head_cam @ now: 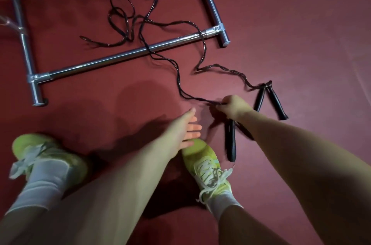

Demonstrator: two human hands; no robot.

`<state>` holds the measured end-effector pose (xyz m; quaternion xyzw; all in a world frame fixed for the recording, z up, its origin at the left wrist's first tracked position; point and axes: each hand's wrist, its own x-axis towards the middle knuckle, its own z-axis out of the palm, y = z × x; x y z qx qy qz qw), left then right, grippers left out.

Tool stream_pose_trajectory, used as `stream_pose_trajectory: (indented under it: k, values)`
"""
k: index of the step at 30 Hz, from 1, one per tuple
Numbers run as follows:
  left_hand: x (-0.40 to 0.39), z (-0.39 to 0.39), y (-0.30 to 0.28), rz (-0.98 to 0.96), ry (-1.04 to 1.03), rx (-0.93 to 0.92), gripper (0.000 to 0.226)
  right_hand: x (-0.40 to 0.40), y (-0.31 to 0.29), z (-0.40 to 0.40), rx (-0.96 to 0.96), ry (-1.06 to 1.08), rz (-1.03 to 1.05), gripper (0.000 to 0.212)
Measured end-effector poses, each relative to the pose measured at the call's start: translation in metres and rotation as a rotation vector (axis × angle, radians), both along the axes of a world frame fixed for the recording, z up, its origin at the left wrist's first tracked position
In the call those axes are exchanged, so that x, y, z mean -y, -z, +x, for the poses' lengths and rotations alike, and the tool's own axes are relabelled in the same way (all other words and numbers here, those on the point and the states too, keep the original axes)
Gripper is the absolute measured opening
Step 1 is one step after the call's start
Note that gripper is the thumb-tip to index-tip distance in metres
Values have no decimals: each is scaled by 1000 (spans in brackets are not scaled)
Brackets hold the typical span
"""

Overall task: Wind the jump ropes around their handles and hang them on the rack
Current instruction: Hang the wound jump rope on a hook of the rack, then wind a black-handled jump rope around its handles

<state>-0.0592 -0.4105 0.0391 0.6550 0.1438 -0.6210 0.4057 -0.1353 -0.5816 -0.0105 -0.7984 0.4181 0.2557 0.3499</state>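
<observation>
My right hand (pixel 233 107): down at the floor, fingers curled round the dark cord where it meets a handle; I am gripping the rope there.
My left hand (pixel 187 129): held out flat above the floor, fingers straight and together, holding nothing, just over the toe of my right shoe.
Handle under my right hand (pixel 230 140): black, lying on the floor and pointing back toward me, its top end hidden by my wrist; a second handle of that rope seems to lie under my forearm, but I cannot tell for sure.
Other pair of handles (pixel 269 100): two black handles on the floor just to the right of my right hand, joined at their far ends and spread apart like a V.
Jump ropes (pixel 152 23): dark braided cords running from the handles away from me in loose tangled loops, crossing over the near bar of the rack and lying mostly inside its frame.
Rack (pixel 128 53): shiny metal tubes, its base frame resting on the floor ahead of me, to the left.
Floor (pixel 301 23): dull red.
My shoes (pixel 208 166): yellow-green with white laces, white socks, one either side of my left arm.
</observation>
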Motion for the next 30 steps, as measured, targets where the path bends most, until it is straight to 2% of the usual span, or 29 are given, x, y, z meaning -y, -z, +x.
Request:
stream_pose_trajectory:
  k: [3,11,14,16,17,19,23,26,30]
  values:
    - [-9,11,-21,-10,-63,45,33,-3,-36,13,117,162,115,22]
    - [-49,36,-154,-119,-101,287,45,-63,-193,61,357,158,411,21]
    - [-75,42,-220,-184,-131,505,62,-94,-277,68,539,165,502,25]
    - [-94,43,-260,-240,-98,692,88,-113,-333,66,666,159,527,26]
    - [-103,42,-276,-272,-78,749,98,-122,-355,63,721,163,551,25]
    - [-126,31,-314,-315,-26,796,103,-144,-406,53,802,159,579,24]
    - [-168,-1,-376,-461,45,740,72,-189,-490,27,922,160,677,21]
    - [-192,-32,-414,-574,118,682,30,-215,-533,11,988,193,735,23]
    - [-221,-77,-468,-714,137,700,22,-251,-585,-23,1045,210,739,23]
